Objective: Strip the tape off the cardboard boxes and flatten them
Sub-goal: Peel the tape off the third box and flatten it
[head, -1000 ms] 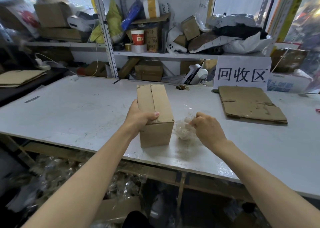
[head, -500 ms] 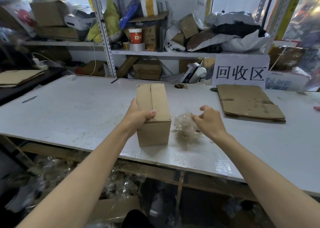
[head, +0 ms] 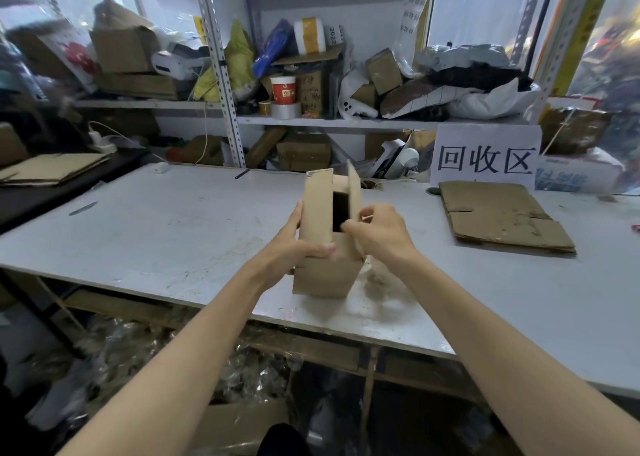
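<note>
The fingers (head: 349, 227) of the right hand (head: 379, 235) pinch the right top flap (head: 354, 196) of the cardboard box (head: 325, 277) and hold it raised, so the dark inside shows. The left hand (head: 291, 249) grips the box's left side, with its thumb across the left flap. The box stands on the table (head: 173, 234) near its front edge. A wad of clear tape (head: 381, 277) lies just beside it on the right, and flattened cardboard (head: 498, 216) lies farther right.

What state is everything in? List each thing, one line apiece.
cardboard box: standing on the table, one top flap raised.
left hand: grips the box's left side.
right hand: pinches the raised flap.
tape wad: crumpled, loose beside the box.
flattened cardboard: lying flat on the table.
</note>
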{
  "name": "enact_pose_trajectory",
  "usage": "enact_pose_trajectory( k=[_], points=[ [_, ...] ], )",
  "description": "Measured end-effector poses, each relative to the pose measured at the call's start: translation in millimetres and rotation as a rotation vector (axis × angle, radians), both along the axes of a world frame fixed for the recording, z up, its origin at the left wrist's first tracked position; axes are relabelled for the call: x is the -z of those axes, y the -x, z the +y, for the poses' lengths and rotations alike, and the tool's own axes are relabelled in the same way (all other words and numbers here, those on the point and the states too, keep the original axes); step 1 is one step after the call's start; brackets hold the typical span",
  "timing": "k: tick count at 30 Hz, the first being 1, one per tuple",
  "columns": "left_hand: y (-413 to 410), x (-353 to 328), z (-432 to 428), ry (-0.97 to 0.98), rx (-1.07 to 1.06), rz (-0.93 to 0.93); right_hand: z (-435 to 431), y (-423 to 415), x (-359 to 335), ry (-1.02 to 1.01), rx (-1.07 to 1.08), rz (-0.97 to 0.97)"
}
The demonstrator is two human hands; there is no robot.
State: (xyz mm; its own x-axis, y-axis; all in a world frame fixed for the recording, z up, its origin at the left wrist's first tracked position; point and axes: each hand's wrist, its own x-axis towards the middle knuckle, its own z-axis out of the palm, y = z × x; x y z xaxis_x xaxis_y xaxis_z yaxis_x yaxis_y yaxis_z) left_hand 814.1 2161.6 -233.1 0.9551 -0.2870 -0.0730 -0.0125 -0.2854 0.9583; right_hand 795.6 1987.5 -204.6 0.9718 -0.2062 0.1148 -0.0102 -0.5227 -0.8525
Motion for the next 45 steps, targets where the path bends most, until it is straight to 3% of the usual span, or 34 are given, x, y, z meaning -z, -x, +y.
enact_pose_trajectory(
  k=[9, 12, 14, 16, 19, 21, 23, 26, 29, 33, 41, 45],
  points=[
    [23.0, -25.7, -13.3, -0.103, -0.353, -0.524, -17.6, 32.3, -13.5, -0.532, 0.027, -0.024],
    [29.4, -29.4, -20.7, -0.143, -0.411, -0.474, -12.5, 40.4, -10.6, -0.649, 0.043, -0.036],
    [36.6, -32.7, -26.3, 0.131, -0.371, -0.244, -5.6, 44.0, -7.1, -0.621, 0.038, -0.037],
    [42.6, -34.5, -24.6, 0.269, -0.416, -0.211, 1.5, 46.5, -1.8, -0.535, -0.002, 0.0],
    [43.2, -35.5, -10.5, 0.243, -0.505, -0.316, 1.5, 48.6, -0.8, -0.457, 0.073, -0.04],
    [42.3, -37.1, -2.5, 0.218, -0.523, -0.343, -7.5, 47.2, -8.5, -0.446, 0.238, -0.263],
    [43.3, -38.1, -1.3, 0.177, -0.48, -0.368, -17.1, 44.7, -16.2, -0.265, 0.31, -0.394],
    [48.1, -37.5, -10.7, 0.148, -0.409, -0.401, -22.7, 40.4, -14.6, 0.041, 0.309, -0.316],
    [50.7, -36.4, -20.7, 0.077, -0.458, -0.347, -27.2, 40.5, -7.1, 0.167, 0.418, -0.34],
    [49.9, -36.8, -29.1, -0.095, -0.512, -0.327, -35.9, 41.3, -6.6, 0.158, 0.356, -0.377],
    [35.5, -50.3, -20.9, 0.055, -0.308, -0.231, -65.2, 49.1, -17.6, 0.06, 0.191, -0.381],
    [40.6, -58.3, -15.6, 0.164, -0.164, -0.236, -75.9, 52.8, -17.9, -0.179, 0.136, -0.363]
  ],
)
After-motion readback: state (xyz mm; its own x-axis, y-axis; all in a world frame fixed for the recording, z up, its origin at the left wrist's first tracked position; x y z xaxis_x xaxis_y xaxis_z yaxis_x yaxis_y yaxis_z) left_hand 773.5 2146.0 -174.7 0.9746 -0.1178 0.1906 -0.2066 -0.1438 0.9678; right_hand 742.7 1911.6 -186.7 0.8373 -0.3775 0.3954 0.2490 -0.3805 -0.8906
